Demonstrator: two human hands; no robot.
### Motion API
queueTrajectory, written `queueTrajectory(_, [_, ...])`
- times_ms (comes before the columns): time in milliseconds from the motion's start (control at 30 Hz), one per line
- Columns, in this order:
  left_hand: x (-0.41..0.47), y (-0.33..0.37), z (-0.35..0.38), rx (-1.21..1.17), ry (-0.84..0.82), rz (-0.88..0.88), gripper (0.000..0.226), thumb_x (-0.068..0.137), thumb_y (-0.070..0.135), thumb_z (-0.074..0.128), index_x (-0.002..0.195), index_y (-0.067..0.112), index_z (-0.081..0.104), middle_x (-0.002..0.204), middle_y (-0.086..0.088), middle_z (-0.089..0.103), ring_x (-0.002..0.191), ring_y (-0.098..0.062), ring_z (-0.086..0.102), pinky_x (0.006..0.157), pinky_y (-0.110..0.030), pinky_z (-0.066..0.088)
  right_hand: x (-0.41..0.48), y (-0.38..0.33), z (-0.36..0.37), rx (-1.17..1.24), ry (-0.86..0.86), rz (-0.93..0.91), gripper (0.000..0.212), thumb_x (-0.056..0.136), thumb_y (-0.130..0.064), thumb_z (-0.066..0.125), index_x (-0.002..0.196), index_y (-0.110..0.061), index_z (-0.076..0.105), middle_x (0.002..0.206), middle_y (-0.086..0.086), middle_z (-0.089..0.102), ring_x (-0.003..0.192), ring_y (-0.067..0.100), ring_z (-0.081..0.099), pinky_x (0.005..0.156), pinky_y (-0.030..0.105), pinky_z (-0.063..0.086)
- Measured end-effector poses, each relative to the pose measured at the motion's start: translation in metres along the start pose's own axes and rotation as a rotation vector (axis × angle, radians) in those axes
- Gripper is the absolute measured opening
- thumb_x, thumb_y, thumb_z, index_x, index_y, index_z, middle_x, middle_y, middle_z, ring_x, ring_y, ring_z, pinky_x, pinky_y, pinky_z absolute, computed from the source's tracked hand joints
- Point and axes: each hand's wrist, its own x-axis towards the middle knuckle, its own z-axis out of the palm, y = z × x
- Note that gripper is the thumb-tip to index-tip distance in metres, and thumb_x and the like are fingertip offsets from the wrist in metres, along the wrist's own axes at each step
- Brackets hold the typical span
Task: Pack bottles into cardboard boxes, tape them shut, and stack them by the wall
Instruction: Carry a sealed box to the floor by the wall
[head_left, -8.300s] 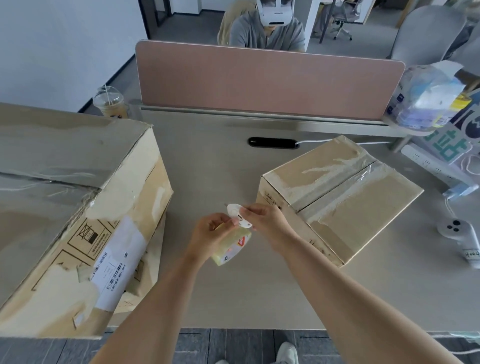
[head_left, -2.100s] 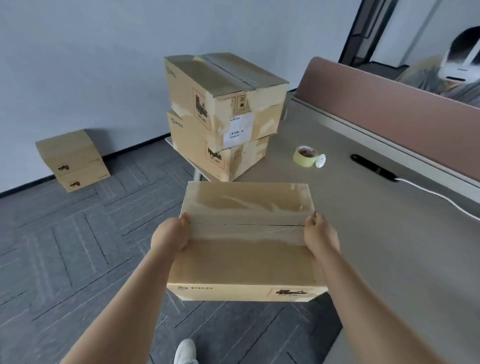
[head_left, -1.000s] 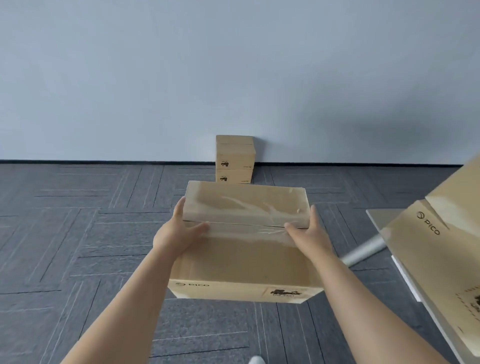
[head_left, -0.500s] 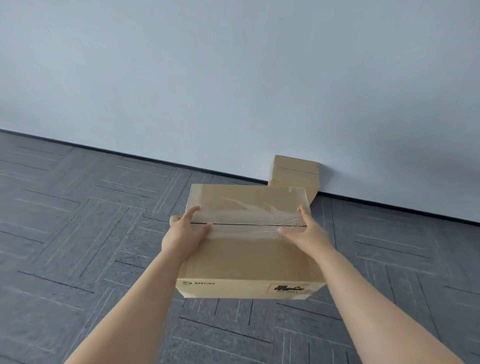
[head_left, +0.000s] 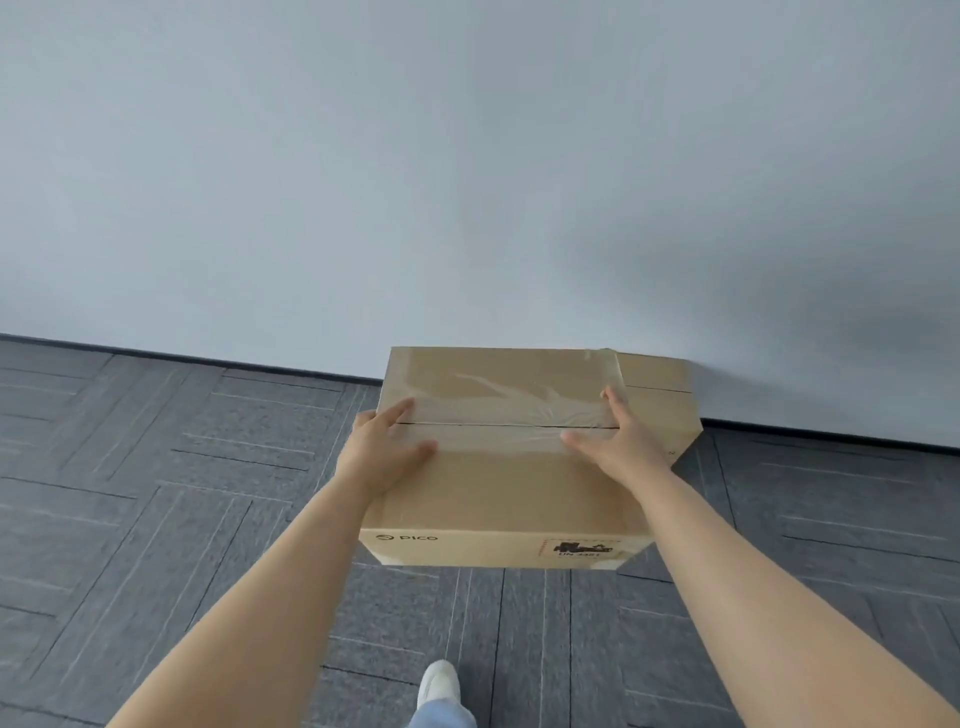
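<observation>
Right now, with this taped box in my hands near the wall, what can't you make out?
All from the head view:
Contents of the carried box: hidden by its taped flaps.
The box by the wall: mostly behind the carried box; whether they touch is unclear.
The front label: print too small to read.
The left hand and the right hand: any fingers down the box's sides are hidden by it.

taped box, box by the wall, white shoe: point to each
taped box (head_left: 498, 488): head view, near top flap.
box by the wall (head_left: 655, 372): head view, top face.
white shoe (head_left: 440, 682): head view, toe.
</observation>
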Motion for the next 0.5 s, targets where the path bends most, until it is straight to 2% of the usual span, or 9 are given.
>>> queueTrajectory(133, [0.083, 0.011, -0.022, 0.017, -0.027, 0.023, 0.07, 0.079, 0.039, 0.066, 0.141, 0.038, 0.033, 0.147, -0.005, 0.026, 0.125, -0.024, 0.042, 0.095, -0.033, 0.037, 0.06, -0.037, 0.017, 0.034, 0.026, 0.018, 0.095, 0.073, -0.054, 0.071, 0.147, -0.043, 0.013, 0.153, -0.002, 0.028, 0.138, 0.03, 0.032, 0.11, 0.044, 0.032])
queueTrajectory(233, [0.135, 0.018, -0.029, 0.044, -0.039, 0.014, 0.07, 0.079, 0.04, 0.066, 0.141, 0.039, 0.033, 0.149, -0.005, 0.024, 0.127, -0.024, 0.041, 0.097, -0.035, 0.038, 0.101, -0.06, 0.025, 0.033, 0.074, 0.052, 0.092, 0.07, -0.054, 0.074, 0.144, -0.047, 0.019, 0.151, 0.007, 0.021, 0.135, 0.033, 0.034, 0.108, 0.045, 0.033])
queueTrajectory(333, [0.184, 0.023, -0.028, 0.026, -0.052, -0.001, 0.071, 0.079, 0.037, 0.068, 0.141, 0.036, 0.034, 0.147, -0.006, 0.029, 0.127, -0.025, 0.041, 0.098, -0.036, 0.037, 0.144, -0.078, 0.031, 0.046, 0.132, 0.085, 0.088, 0.069, -0.051, 0.076, 0.142, -0.046, 0.027, 0.145, 0.009, 0.018, 0.126, 0.032, 0.042, 0.1, 0.037, 0.039])
queueTrajectory(433, [0.229, 0.018, -0.018, -0.001, -0.051, -0.011, 0.071, 0.077, 0.034, 0.071, 0.139, 0.035, 0.038, 0.143, -0.005, 0.038, 0.125, -0.024, 0.044, 0.093, -0.033, 0.038, 0.185, -0.085, 0.041, 0.044, 0.119, 0.087, 0.086, 0.07, -0.049, 0.076, 0.141, -0.046, 0.027, 0.14, 0.01, 0.023, 0.118, 0.029, 0.048, 0.09, 0.029, 0.04])
queueTrajectory(500, [0.257, 0.012, -0.009, 0.013, -0.052, -0.019, 0.071, 0.076, 0.034, 0.072, 0.139, 0.035, 0.038, 0.142, -0.005, 0.041, 0.124, -0.024, 0.046, 0.09, -0.031, 0.039, 0.214, -0.084, 0.05, 0.05, 0.095, 0.078, 0.084, 0.072, -0.048, 0.075, 0.141, -0.047, 0.027, 0.142, 0.01, 0.023, 0.12, 0.028, 0.046, 0.092, 0.03, 0.039])
